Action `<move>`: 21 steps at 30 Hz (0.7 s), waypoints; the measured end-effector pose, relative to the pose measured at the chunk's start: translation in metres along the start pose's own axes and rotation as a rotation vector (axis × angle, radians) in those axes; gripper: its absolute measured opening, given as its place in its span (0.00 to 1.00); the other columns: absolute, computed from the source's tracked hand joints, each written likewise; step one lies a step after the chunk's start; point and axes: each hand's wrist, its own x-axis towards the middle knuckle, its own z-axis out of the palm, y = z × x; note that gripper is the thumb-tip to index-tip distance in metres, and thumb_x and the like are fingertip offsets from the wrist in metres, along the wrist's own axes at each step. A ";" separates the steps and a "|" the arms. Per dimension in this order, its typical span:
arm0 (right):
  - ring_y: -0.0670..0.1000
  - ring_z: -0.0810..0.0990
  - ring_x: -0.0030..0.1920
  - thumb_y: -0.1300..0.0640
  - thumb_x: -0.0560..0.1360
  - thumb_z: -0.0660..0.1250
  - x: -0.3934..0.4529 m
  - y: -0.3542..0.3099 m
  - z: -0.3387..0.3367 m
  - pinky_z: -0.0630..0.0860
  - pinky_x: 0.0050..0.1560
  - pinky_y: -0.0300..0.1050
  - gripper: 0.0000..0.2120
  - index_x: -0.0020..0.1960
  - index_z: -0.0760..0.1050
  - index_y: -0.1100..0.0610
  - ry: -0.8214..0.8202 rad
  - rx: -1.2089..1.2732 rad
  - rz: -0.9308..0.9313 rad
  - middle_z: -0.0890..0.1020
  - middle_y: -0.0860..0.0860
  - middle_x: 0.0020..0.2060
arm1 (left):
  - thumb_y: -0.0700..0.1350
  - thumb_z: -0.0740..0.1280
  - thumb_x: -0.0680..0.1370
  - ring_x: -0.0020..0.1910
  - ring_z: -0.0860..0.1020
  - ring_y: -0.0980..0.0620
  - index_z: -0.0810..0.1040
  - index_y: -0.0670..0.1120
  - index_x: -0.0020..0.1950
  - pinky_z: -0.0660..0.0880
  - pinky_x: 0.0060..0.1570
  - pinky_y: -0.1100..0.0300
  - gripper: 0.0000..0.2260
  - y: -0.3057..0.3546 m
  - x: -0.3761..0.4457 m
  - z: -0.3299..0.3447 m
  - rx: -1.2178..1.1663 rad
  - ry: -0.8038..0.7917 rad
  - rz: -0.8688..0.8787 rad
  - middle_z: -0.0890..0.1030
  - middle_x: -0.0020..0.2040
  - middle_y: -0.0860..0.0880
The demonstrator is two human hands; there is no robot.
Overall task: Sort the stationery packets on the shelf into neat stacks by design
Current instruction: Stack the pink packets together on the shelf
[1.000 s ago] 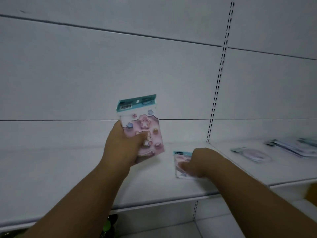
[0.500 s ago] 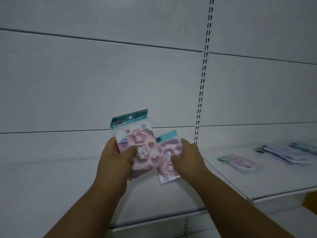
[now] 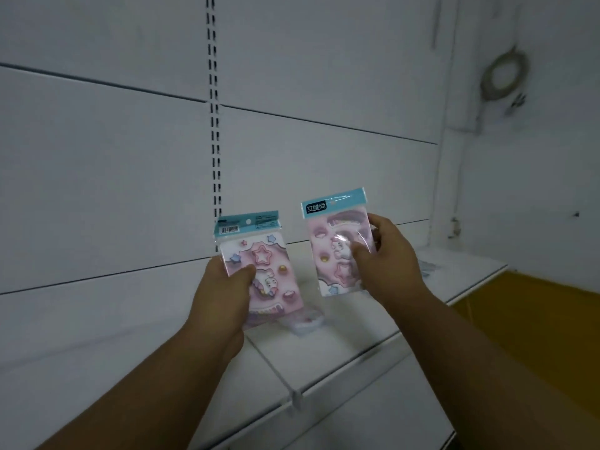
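Left hand point(image 3: 224, 297) clamps barcode-side packet point(image 3: 259, 271); right hand point(image 3: 386, 258) clamps logo-side packet point(image 3: 337, 245); blurred packet point(image 3: 306, 323), apparently, on shelf point(image 3: 341, 345).

- Pretty dim overall, flat greyish light, no obvious lamp anywhere; the white panelled back wall point(image 3: 97, 190) reads dull grey.
- Glare streaks on the glossy pink plastic packet with the teal header point(image 3: 337, 245), right of the wall's slotted upright.
- The small packet lying on the white metal shelf point(image 3: 324, 355) below is a smeary blur.
- Wide-angle bend: wall seams slant and shelf edges bow.
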 end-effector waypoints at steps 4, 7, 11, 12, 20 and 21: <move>0.48 0.83 0.48 0.53 0.77 0.67 0.043 0.050 -0.075 0.83 0.48 0.49 0.15 0.63 0.72 0.46 0.031 0.007 -0.004 0.83 0.46 0.52 | 0.36 0.59 0.79 0.43 0.86 0.42 0.79 0.47 0.59 0.82 0.44 0.40 0.14 -0.036 0.014 0.102 0.045 -0.095 -0.038 0.86 0.50 0.43; 0.49 0.84 0.47 0.54 0.76 0.67 0.080 0.089 -0.129 0.84 0.46 0.52 0.16 0.63 0.72 0.47 0.029 0.014 0.005 0.83 0.47 0.50 | 0.35 0.59 0.79 0.41 0.86 0.44 0.79 0.46 0.58 0.83 0.40 0.46 0.14 -0.063 0.026 0.182 0.020 -0.091 -0.064 0.86 0.49 0.42; 0.48 0.84 0.44 0.56 0.77 0.67 0.130 0.142 -0.186 0.84 0.40 0.46 0.16 0.64 0.72 0.49 -0.001 0.027 0.017 0.82 0.48 0.49 | 0.33 0.60 0.78 0.34 0.86 0.47 0.79 0.44 0.54 0.80 0.26 0.58 0.11 -0.096 0.049 0.279 0.050 -0.134 -0.135 0.86 0.45 0.42; 0.47 0.83 0.44 0.56 0.77 0.67 0.141 0.156 -0.194 0.83 0.40 0.44 0.16 0.64 0.72 0.49 -0.004 0.026 0.018 0.82 0.47 0.49 | 0.33 0.60 0.78 0.34 0.86 0.47 0.79 0.43 0.53 0.79 0.27 0.59 0.11 -0.106 0.056 0.299 0.075 -0.136 -0.140 0.86 0.44 0.42; 0.46 0.84 0.41 0.58 0.77 0.67 0.228 0.261 -0.208 0.83 0.38 0.44 0.12 0.58 0.73 0.48 -0.024 0.091 0.142 0.82 0.45 0.44 | 0.34 0.66 0.76 0.43 0.85 0.42 0.75 0.44 0.54 0.84 0.42 0.45 0.09 -0.178 0.151 0.395 0.331 -0.066 -0.192 0.82 0.50 0.41; 0.47 0.84 0.41 0.58 0.77 0.67 0.237 0.271 -0.206 0.83 0.38 0.46 0.12 0.58 0.73 0.48 -0.025 0.102 0.155 0.82 0.45 0.43 | 0.34 0.67 0.75 0.43 0.85 0.41 0.75 0.43 0.53 0.84 0.42 0.45 0.08 -0.185 0.165 0.401 0.363 -0.058 -0.199 0.82 0.49 0.40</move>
